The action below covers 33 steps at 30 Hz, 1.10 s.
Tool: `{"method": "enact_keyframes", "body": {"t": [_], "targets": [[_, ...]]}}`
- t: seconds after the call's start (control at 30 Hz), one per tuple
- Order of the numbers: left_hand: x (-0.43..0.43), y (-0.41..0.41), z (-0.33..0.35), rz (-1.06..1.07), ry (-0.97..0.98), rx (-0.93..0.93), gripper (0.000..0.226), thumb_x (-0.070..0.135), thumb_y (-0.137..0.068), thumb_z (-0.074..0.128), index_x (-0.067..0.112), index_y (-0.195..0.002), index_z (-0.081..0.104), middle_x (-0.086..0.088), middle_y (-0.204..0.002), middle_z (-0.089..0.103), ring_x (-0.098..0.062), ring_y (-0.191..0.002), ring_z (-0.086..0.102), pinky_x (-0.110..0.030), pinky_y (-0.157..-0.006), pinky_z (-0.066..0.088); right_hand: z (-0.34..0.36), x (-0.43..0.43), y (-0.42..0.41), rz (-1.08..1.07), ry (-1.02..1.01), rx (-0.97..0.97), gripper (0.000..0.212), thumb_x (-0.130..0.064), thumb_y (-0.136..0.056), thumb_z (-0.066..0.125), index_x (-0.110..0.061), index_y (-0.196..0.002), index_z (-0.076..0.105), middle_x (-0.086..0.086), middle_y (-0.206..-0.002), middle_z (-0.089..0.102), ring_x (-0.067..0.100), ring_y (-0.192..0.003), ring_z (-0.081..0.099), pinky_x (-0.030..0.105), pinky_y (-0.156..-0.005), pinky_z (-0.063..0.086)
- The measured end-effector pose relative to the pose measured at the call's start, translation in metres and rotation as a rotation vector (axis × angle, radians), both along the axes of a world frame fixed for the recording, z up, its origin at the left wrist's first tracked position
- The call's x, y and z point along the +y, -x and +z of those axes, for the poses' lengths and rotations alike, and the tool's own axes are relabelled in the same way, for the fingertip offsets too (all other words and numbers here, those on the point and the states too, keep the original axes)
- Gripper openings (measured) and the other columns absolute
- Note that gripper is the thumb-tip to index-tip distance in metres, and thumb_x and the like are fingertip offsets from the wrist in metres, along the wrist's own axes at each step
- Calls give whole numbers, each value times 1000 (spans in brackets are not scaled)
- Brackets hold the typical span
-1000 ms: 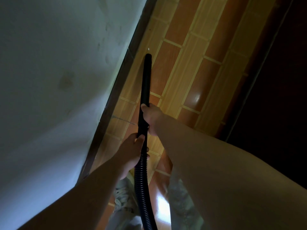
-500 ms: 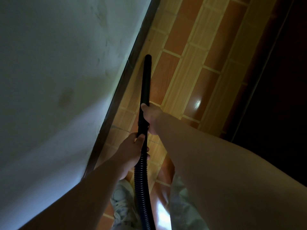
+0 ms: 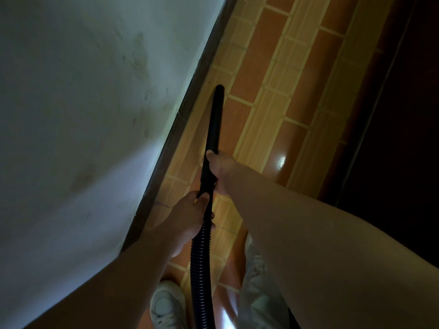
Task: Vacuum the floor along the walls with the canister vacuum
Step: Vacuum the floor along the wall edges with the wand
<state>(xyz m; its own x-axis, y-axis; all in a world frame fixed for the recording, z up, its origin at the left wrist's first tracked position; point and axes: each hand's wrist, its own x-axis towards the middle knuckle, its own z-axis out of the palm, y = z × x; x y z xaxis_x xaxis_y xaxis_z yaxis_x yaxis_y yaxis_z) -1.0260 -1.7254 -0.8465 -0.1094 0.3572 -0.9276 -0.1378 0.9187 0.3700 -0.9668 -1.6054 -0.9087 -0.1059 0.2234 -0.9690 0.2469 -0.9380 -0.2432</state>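
Observation:
A black vacuum wand [image 3: 215, 119] points forward and down, its tip on the tiled floor [image 3: 261, 129] close to the dark skirting [image 3: 190, 96] of the white wall [image 3: 83, 115]. Behind the wand runs a ribbed black hose [image 3: 199, 269], leaving the frame at the bottom. My right hand [image 3: 222, 172] grips the wand's lower end. My left hand [image 3: 190, 214] holds the point where the wand meets the hose. The canister itself is out of view.
The stained wall fills the left side. A dark door or cabinet front [image 3: 403, 115] borders the narrow strip of floor on the right. My white shoe [image 3: 167, 305] and light trouser leg [image 3: 259, 281] stand below the hose.
The view has shifted forward along the wall and the floor tiles have slid down the frame. Both hands keep the same grip on the wand and hose.

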Motion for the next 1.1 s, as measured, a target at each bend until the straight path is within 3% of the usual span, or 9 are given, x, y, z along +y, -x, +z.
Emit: {"method": "enact_keyframes", "body": {"t": [0.2,0.37,0.53,0.67,0.77,0.87,0.93,1.03,1.1], "targets": [[22,0,1,1,-9,-11,21,36,-109,42,26,-109,60,-13,-92,68,-23,-71,67,-42,-74,57,5,22,-4,18,15,-5,41,-40,-108,48,-13,-139,51,10,-113,61,29,-99,62,48,-93,55],[32,-6,2,10,40,1,23,37,-108,43,24,-115,59,-13,-95,67,-23,-70,63,-41,-71,55,11,20,-21,15,13,48,25,-21,-108,50,-11,-131,54,11,-108,62,28,-98,62,43,-85,57],[51,-21,8,61,75,-28,20,37,-108,43,23,-116,55,-15,-102,67,-26,-78,66,-49,-79,60,11,36,-34,4,1,102,35,-20,-108,50,-14,-143,51,13,-119,64,29,-100,64,38,-73,59],[59,-36,14,130,97,-44,25,41,-106,48,21,-120,54,-14,-103,68,-25,-80,69,-53,-83,59,18,50,-43,19,21,111,33,-19,-109,49,-14,-141,54,8,-99,63,25,-86,60,36,-68,56],[59,-49,19,135,117,-56,25,45,-105,48,25,-120,54,-13,-101,68,-26,-78,70,-53,-80,60,19,56,-50,19,-4,113,33,-19,-109,48,-18,-141,55,7,-104,63,28,-93,61,38,-73,58],[65,-58,22,120,104,-47,19,42,-107,45,27,-116,52,-11,-94,64,-24,-72,64,-43,-71,59,23,65,-53,8,-14,100,34,-19,-109,48,-22,-143,52,7,-105,62,32,-100,61,49,-95,56],[74,-60,24,118,76,-35,15,40,-108,43,29,-112,51,-10,-91,61,-23,-68,59,-39,-63,53,26,73,-52,3,-23,78,36,-19,-110,48,-22,-146,50,7,-104,61,32,-101,60,52,-101,54],[91,-56,24,116,59,-18,15,38,-108,42,28,-113,51,-9,-85,58,-20,-60,55,-33,-54,48,29,87,-47,-15,-36,64,38,-18,-110,47,-21,-148,49,8,-104,61,29,-99,60,49,-99,55],[104,-50,24,113,56,-11,16,39,-108,44,25,-113,52,-9,-84,59,-19,-58,56,-32,-53,49,33,99,-44,-40,-44,71,37,-19,-110,48,-20,-147,50,7,-101,62,26,-90,61,43,-88,58]]}}
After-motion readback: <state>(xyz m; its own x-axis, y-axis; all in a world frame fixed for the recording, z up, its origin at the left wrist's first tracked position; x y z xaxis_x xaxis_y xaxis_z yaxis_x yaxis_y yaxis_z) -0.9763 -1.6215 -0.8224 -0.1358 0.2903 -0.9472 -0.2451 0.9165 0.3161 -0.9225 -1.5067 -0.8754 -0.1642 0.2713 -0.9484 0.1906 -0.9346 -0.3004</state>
